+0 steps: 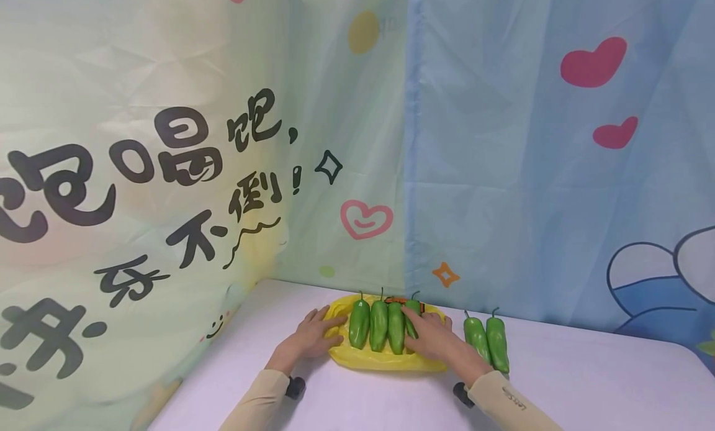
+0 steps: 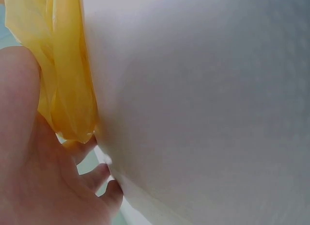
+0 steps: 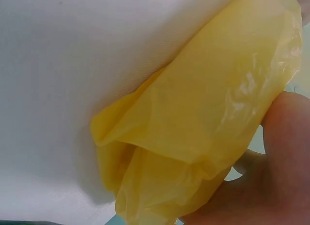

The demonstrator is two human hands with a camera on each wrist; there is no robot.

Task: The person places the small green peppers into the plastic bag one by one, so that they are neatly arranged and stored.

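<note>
Yellow bag lies flat on table, near edge folded up, prob. to hem in the row. L hand at its L edge, fingers spread & loose, not clasping, prob. steadying it. R hand comes over the R end, index across the rightmost pepper, thumb lower; can't tell if gripped. 4 green peppers incl. that one sit in bag, stems away; 2 more just R of R hand. Backdrop behind
</note>
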